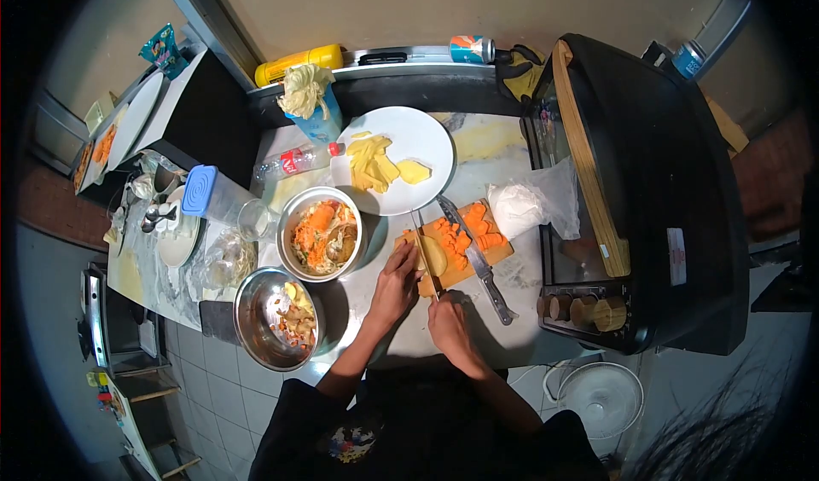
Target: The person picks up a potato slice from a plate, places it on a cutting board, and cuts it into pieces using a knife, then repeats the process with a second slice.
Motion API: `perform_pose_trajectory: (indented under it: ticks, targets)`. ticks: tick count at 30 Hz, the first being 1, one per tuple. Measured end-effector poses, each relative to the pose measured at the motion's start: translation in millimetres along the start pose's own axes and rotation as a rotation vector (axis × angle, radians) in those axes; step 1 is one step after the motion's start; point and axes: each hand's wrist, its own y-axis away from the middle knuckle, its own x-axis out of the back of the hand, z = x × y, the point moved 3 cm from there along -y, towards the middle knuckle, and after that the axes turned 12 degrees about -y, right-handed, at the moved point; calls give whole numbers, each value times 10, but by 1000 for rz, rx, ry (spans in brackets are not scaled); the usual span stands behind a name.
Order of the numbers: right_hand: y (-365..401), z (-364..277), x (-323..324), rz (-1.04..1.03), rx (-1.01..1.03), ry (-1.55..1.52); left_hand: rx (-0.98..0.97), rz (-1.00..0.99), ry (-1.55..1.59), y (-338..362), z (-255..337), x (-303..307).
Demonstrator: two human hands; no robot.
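Note:
On the wooden cutting board (504,253) lies a pale yellow piece of potato (435,256). My right hand (448,323) is closed around the handle of a knife (426,255), whose blade stands along the potato's left side. Just left of the blade, my left hand (396,278) has its fingertips bent against the potato; part of it is hidden behind fingers and blade. Chopped orange carrot (455,240) covers the board's right part. A second, larger knife (480,269) with a dark handle rests diagonally across the board and counter.
A white plate (426,144) holds potato slices. Left of my hands stand a pot (359,255) of shredded vegetables and a steel bowl (247,332) of peelings. A bag of white powder (516,211) lies beside the black oven (674,191). A plastic bottle (294,162) lies behind.

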Motion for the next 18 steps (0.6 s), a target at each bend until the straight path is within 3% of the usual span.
perform_pose_trajectory:
  ticks: [4,7,13,18]
  targets:
    - [18,27,0,48,135,-58,-24,48,-84,-25,18,67]
    - [-8,29,34,-8,40,-79,-20,32,-128,-38,31,123]
    - [-48,101,0,-27,92,-77,50,21,81,-38,-76,36]
    - [-32,99,-46,-38,76,-60,17,27,57,-39,-72,46]
